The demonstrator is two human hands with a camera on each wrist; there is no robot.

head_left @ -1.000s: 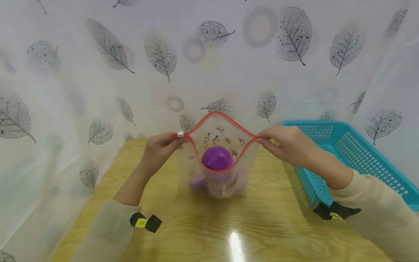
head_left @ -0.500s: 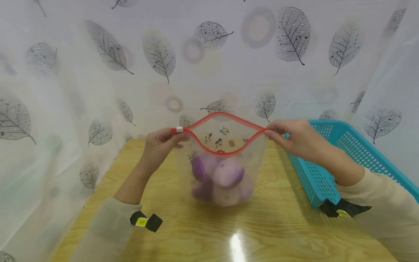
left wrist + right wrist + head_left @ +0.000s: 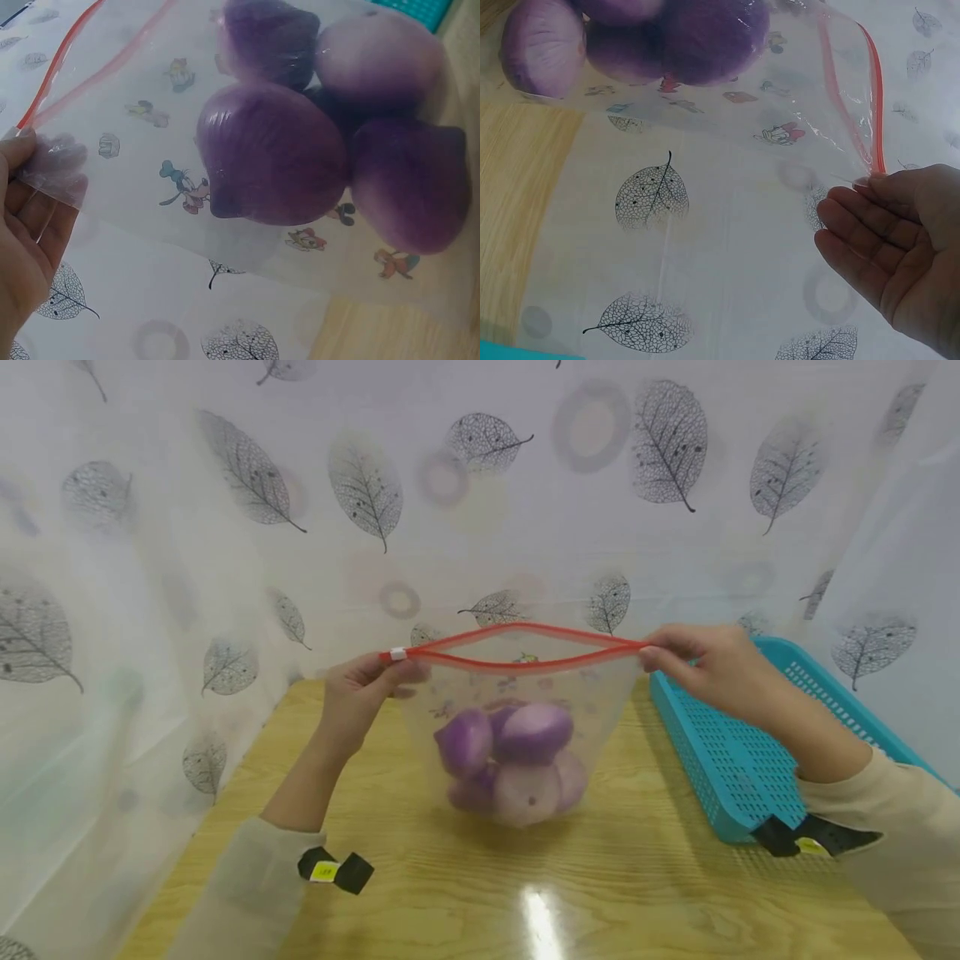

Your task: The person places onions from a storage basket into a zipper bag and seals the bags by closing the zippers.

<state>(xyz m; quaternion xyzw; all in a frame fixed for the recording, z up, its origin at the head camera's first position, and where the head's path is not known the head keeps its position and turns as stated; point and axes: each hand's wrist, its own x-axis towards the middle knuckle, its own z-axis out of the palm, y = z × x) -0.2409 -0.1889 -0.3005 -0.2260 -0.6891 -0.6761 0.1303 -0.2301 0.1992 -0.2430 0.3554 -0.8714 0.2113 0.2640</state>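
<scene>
A translucent zip bag with a red zip edge hangs between both hands, close over the table. Several purple onions lie bunched at its bottom, seen through the plastic. Cartoon figures are printed on the bag, plain in the left wrist view. My left hand pinches the top left corner, right by the white slider. At the opposite corner, the thumb and forefinger of my right hand pinch the end of the zip, its other fingers loosely bent. The mouth is a narrow gap between the two red strips.
On the right of the wooden table stands a turquoise perforated basket, partly behind my right forearm. A white curtain with a leaf print hangs behind the table and along its left side.
My right hand has moved right and slightly up, drawing the bag's mouth from a wide diamond to a narrow slit. The left hand has shifted slightly left. More onions show through the front.
</scene>
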